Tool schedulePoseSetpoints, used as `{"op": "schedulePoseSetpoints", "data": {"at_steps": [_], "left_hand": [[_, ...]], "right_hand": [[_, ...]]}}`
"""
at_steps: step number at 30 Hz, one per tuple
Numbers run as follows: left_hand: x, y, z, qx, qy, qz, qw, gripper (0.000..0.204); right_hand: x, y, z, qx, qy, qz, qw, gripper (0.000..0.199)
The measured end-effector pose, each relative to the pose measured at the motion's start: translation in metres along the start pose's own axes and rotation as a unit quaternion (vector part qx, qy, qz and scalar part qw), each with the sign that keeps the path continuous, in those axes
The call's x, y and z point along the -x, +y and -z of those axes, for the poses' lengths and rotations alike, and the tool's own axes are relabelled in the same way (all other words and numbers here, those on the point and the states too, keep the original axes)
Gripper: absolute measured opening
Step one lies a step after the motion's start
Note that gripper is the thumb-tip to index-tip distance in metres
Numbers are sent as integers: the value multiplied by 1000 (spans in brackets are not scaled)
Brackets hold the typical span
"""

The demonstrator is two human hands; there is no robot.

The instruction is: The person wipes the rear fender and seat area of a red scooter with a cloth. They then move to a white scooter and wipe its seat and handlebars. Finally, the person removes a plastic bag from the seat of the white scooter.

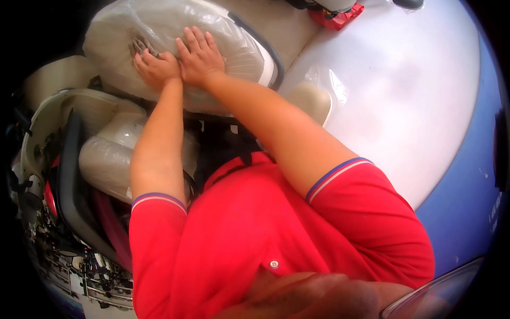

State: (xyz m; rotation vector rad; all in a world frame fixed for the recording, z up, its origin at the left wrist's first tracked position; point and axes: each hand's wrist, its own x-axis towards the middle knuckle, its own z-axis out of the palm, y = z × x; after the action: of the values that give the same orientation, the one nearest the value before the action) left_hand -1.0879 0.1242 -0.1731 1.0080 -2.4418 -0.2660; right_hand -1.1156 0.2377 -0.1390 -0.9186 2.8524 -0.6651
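A large rounded seat [228, 40] lies under wrinkled clear plastic film at the upper middle, with a white and dark rim along its right side. My left hand [158, 70] presses down on its film, fingers bent over a crumpled grey-brown cloth [141, 45] that sticks out past the fingertips. Beside it, my right hand [199, 57] lies flat on the film with its fingers spread and nothing in them. The two hands touch near the left thumb. How much cloth lies beneath the left fingers is hidden.
Left of my arms stand a beige shell [40, 119], a dark curved panel [74, 175] and a second plastic-wrapped cushion [106, 165]. A beige rounded part [311, 101] in film is at right, beside a white surface [409, 95] with a blue border [454, 212]. A red item [337, 20] lies at the top.
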Motion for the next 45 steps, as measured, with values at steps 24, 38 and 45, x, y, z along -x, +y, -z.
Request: {"op": "schedulePoseSetpoints", "data": {"at_steps": [24,38,45], "left_hand": [[6,-15,-15,-16,49,-37,998,33],[4,-1,-3,-43,-10,7,999,39],[4,0,-2,-61,-19,12,998,40]], "right_hand": [[4,4,0,10,6,11,1000,56],[-68,152,170,-546,-203,-149,799,30],[133,256,286,-490,275,-468,682,22]]}}
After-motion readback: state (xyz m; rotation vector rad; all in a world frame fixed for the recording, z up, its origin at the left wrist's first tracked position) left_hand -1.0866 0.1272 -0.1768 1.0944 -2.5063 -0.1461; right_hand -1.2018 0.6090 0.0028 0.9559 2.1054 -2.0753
